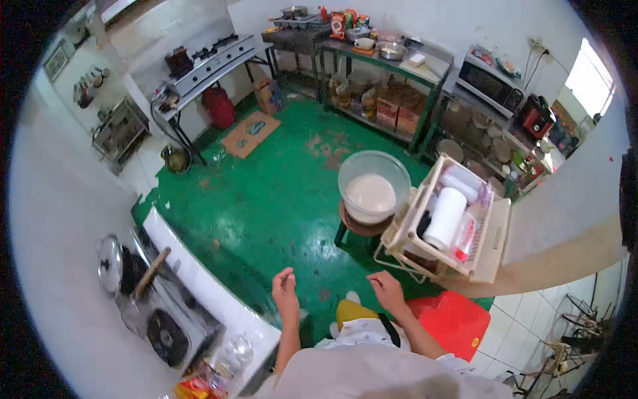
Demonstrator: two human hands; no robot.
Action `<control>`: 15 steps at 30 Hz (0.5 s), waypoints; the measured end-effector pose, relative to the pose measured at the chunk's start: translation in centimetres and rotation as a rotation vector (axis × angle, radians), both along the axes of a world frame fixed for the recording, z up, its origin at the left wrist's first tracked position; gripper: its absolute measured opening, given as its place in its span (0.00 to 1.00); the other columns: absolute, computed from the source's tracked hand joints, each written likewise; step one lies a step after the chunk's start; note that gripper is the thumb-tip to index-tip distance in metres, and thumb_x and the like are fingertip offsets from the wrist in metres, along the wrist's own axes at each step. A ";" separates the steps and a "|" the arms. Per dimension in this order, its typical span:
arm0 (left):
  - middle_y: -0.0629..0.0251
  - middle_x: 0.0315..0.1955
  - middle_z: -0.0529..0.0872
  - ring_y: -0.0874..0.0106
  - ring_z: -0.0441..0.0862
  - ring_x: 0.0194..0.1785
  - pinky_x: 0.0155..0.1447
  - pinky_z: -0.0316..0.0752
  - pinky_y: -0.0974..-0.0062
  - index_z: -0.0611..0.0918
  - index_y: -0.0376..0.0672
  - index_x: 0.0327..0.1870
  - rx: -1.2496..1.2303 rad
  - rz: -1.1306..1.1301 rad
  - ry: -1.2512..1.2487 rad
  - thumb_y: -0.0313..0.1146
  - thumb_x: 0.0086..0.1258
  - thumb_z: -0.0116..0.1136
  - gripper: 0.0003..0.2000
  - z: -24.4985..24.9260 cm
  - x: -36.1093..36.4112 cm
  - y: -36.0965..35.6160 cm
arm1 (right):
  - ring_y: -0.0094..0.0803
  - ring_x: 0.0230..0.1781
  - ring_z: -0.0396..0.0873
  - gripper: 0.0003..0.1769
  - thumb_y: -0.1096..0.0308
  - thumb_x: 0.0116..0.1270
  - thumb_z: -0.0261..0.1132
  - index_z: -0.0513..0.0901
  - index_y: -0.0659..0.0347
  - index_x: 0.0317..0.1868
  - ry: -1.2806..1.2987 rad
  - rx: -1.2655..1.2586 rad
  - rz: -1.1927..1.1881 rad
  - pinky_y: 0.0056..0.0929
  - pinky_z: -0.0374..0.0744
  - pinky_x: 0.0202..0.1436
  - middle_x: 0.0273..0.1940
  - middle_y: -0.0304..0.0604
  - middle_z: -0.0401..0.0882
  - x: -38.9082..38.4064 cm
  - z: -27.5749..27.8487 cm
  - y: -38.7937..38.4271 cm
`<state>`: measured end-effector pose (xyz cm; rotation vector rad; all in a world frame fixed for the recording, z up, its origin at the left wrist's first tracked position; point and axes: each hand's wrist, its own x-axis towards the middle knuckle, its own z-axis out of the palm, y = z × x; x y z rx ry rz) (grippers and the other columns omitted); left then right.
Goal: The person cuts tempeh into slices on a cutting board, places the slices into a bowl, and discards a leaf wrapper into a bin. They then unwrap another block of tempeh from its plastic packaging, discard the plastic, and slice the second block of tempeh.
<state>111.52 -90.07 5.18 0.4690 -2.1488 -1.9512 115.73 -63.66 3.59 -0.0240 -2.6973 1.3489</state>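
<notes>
My left hand point(285, 294) is held out in front of me over the green floor, its fingers loosely bent and a little apart, with nothing visible in it. Off to the right, my right hand point(387, 288) is also raised in the air, fingers half curled toward the left, and I see no object in it. Ahead of that hand, a clear plastic tub point(374, 163) with pale, milky contents point(371, 194) rests on a round stool point(362, 227). Neither hand touches the tub. A cream plastic rack point(401, 247) beside the tub holds a white roll point(445, 218) and plastic packages.
A red plastic seat point(450, 322) is close on my right. To the left, a white-edged counter point(199, 266) bears a stove point(167, 337) and a lidded pot point(110, 265). Farther off are a gas range point(216, 65), a laden worktable point(425, 72), a microwave point(490, 83) and flattened cardboard point(250, 133).
</notes>
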 end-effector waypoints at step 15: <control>0.71 0.38 0.78 0.78 0.73 0.40 0.43 0.68 0.80 0.79 0.41 0.44 0.105 0.273 -0.027 0.30 0.65 0.54 0.09 0.7 -30.0 -8.1 | 0.46 0.42 0.77 0.10 0.69 0.62 0.57 0.81 0.58 0.41 0.147 0.019 0.125 0.40 0.76 0.48 0.39 0.48 0.79 -42.7 4.2 -6.1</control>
